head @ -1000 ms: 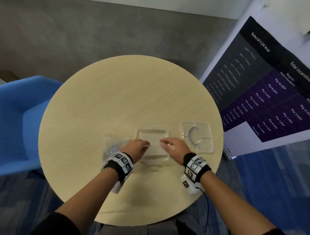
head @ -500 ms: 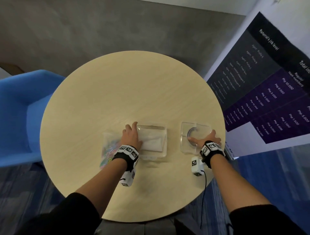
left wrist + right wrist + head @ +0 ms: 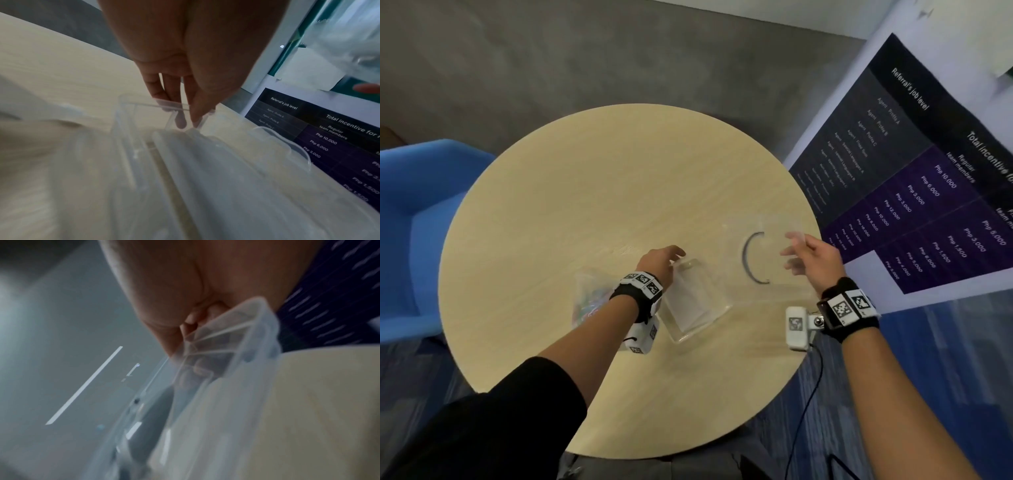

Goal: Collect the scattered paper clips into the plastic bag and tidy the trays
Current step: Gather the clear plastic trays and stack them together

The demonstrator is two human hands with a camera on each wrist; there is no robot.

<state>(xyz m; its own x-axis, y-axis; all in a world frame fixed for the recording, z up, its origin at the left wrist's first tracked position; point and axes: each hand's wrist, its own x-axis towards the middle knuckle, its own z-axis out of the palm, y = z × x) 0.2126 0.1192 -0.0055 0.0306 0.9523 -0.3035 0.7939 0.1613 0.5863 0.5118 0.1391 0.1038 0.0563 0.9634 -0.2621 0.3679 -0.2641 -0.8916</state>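
While left hand [image 3: 659, 262] pinches near tray [image 3: 697, 301] rim, right hand [image 3: 813, 258] now grips lifted, tilted tray [image 3: 760, 257].

Left hand [image 3: 659, 263] reaches forward, fingers [image 3: 162, 91] pointing down, tips pinching a clear rim — wrist band with markers visible. Right hand [image 3: 813, 258] raised, out to the right — fingers curled in a grip, forearm bare.

Round wooden table [image 3: 619, 192], blue chair [image 3: 410, 222], grey floor [image 3: 551, 51], leaning poster [image 3: 914, 178].
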